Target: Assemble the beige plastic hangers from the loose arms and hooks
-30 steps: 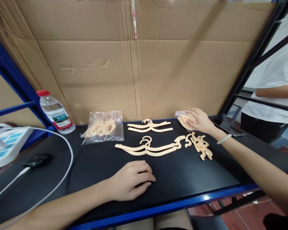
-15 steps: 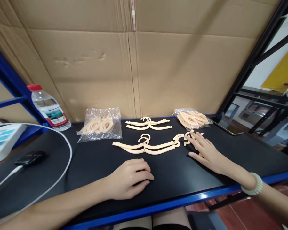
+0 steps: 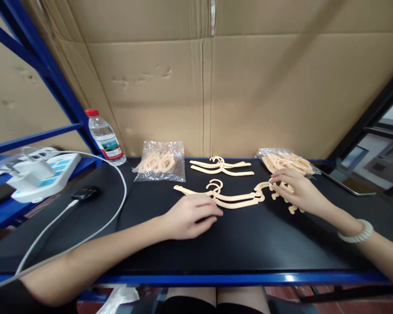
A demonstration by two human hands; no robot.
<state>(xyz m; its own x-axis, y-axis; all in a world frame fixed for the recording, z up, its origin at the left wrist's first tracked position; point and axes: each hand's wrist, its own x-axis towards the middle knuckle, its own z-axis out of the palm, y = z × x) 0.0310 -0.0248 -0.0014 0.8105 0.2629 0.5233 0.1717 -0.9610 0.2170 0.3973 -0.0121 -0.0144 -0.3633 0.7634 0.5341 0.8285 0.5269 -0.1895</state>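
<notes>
Two beige folding hangers [image 3: 237,203] lie close together on the black table, their hooks pointing away from me. My left hand [image 3: 194,216] is over their left arms, fingers loosely bent and thumb apart; whether it touches them is hidden. At the right ends of the hangers is a curved beige hanger hook [image 3: 261,192]. The fingertips of my right hand [image 3: 299,192] close on its far end. Several small beige pieces [image 3: 293,209] lie beneath that hand, partly covered. Farther back rests another pair of beige hangers [image 3: 229,171].
Clear bags of beige hanger parts stand at back left [image 3: 159,163] and back right [image 3: 286,161]. On the left are a water bottle [image 3: 108,141], a power strip [image 3: 60,172], a black device [image 3: 86,192] and a white cable [image 3: 122,187]. A cardboard wall [image 3: 157,96] closes the back.
The view has swung left. My left hand has moved forward over the near hangers. My right hand, spread over the small pieces before, has drawn its fingers together on a hook.
</notes>
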